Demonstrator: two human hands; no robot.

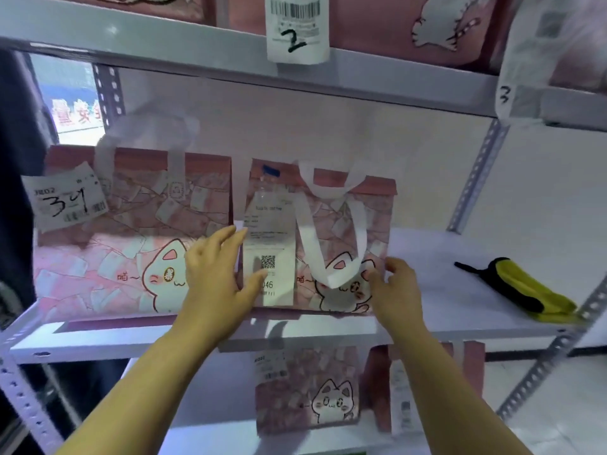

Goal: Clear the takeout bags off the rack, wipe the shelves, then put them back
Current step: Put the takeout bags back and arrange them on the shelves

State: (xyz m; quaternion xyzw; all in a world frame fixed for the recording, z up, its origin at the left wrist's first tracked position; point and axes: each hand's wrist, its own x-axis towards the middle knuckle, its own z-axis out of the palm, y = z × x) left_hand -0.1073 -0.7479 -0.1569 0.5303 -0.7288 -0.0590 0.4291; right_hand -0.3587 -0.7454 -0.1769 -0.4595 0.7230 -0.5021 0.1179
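Two pink cat-print takeout bags stand on the middle white shelf. The smaller bag in the centre has white handles and a long receipt with a QR code. My left hand grips its left edge, thumb on the receipt. My right hand pinches its lower right corner. A larger bag stands just left of it, tagged "34". A yellow and black cloth lies on the shelf at the right.
The top shelf holds more pink bags, with hanging tags marked "2" and "3". Two further bags stand on the lower shelf. Perforated metal posts frame the rack. A dark shape is at the far left.
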